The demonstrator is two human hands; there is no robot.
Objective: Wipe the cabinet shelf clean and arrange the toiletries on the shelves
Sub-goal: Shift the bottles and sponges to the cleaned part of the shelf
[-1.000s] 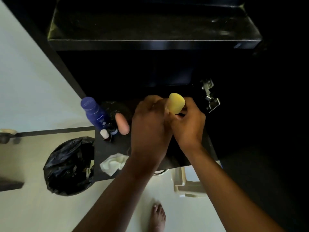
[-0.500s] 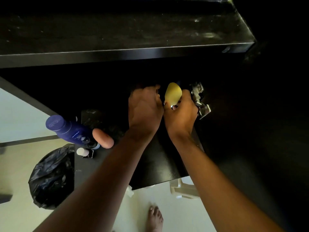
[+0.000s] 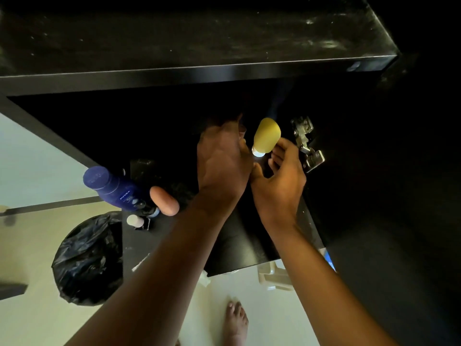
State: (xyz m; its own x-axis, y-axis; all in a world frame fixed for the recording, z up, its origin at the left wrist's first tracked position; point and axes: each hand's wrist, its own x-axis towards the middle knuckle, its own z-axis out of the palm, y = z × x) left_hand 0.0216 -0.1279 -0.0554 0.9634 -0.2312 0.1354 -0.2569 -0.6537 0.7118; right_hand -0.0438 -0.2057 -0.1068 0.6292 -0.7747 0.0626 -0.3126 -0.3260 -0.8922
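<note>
My right hand (image 3: 279, 186) is shut on a small yellow bottle (image 3: 267, 134) with a white cap, holding it upside-down above the back right of the black lower shelf (image 3: 237, 240). Just left of the bottle is my left hand (image 3: 222, 166); its edge is close to the cap and its fingers disappear into the dark recess. On the left end of the shelf a blue Nivea bottle (image 3: 112, 188), a peach bottle (image 3: 164, 201) and a small white-capped item (image 3: 134, 221) stand together. The upper shelf (image 3: 199, 73) runs across the top, dusty and streaked.
A metal door hinge (image 3: 306, 146) sits right beside my right hand. Below on the pale floor are a bin lined with a black bag (image 3: 87, 258), a white plastic stool (image 3: 274, 275) and my bare foot (image 3: 235, 320). A white cloth (image 3: 204, 278) peeks out under my left arm.
Both hands have carried the yellow bottle up and deeper into the cabinet. My left hand has drawn slightly away from the bottle's body. The view has tilted upward.
</note>
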